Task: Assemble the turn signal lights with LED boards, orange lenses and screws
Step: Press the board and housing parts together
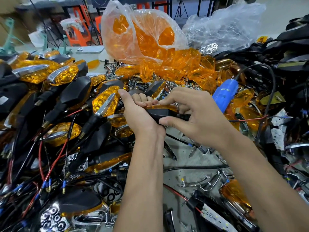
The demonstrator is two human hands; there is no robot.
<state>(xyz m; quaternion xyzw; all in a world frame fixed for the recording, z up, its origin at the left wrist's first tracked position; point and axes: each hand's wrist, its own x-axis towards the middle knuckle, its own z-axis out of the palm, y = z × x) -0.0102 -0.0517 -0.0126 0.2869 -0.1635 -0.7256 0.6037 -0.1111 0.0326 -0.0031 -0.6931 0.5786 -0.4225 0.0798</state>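
Above a table [187, 158] crowded with parts, left hand [138, 114] and right hand [192, 114] both grip one turn signal light [160, 111].

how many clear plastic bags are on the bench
2. One bag of orange lenses sits at top centre, spilling lenses onto the pile. A second bag of chrome parts sits to its right, at the back. Others may be buried under the clutter.

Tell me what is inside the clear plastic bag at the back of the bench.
The clear plastic bag holds loose orange lenses, which spill from its mouth onto the pile in front. Its folds and glare hide how many there are, and whether anything else lies beneath them.
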